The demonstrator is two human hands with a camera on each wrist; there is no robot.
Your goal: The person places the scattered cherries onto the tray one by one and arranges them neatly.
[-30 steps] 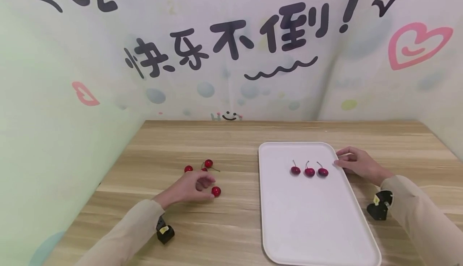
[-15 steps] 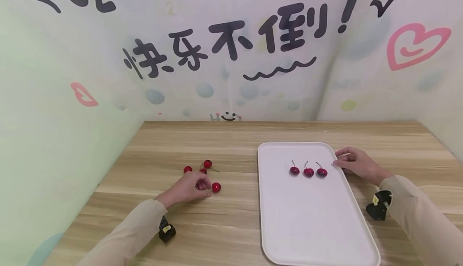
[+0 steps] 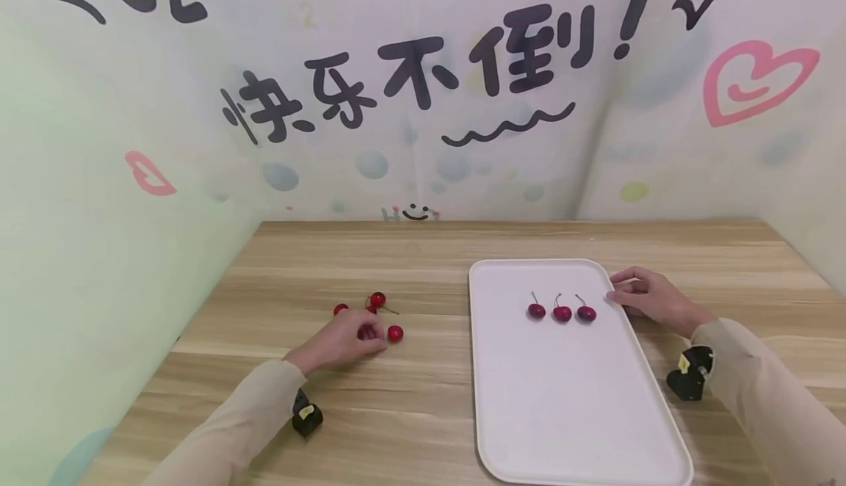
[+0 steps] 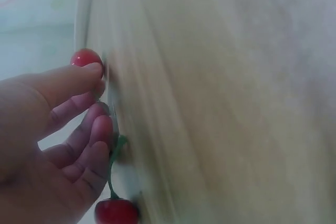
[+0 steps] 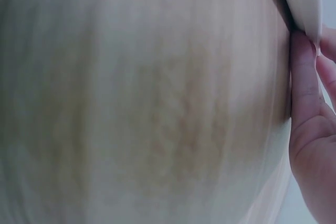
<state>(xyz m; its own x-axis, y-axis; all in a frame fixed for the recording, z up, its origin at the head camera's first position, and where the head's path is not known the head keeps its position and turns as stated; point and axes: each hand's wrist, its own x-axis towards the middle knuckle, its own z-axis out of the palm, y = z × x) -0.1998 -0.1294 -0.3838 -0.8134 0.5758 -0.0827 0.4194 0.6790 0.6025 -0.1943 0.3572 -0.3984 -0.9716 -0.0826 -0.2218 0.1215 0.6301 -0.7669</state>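
Note:
My left hand (image 3: 346,337) is low over the table, thumb and fingertips drawn together beside a red cherry (image 3: 395,333). In the left wrist view the thumb overlaps this cherry (image 4: 85,57), whose stem is hidden at the fingertips. A second cherry (image 4: 116,211), with a green stem, lies below the curled fingers there. Just behind the left hand are several more cherries (image 3: 377,299), partly covered by it. My right hand (image 3: 654,299) holds the right rim of a white tray (image 3: 562,398), thumb at its edge (image 5: 307,77). Three dark cherries (image 3: 562,313) lie in a row on the tray, stems pointing away.
The wooden table (image 3: 410,412) reaches back to a wall hanging (image 3: 410,156) printed with large dark characters and pink hearts. Bare wood separates the left cherries from the tray. Each wrist carries a small black camera (image 3: 690,374) beneath a beige sleeve.
My left fingers have drawn together, and the cherry beside them has shifted slightly away from me along with the hand. The right hand and the tray have stayed in place.

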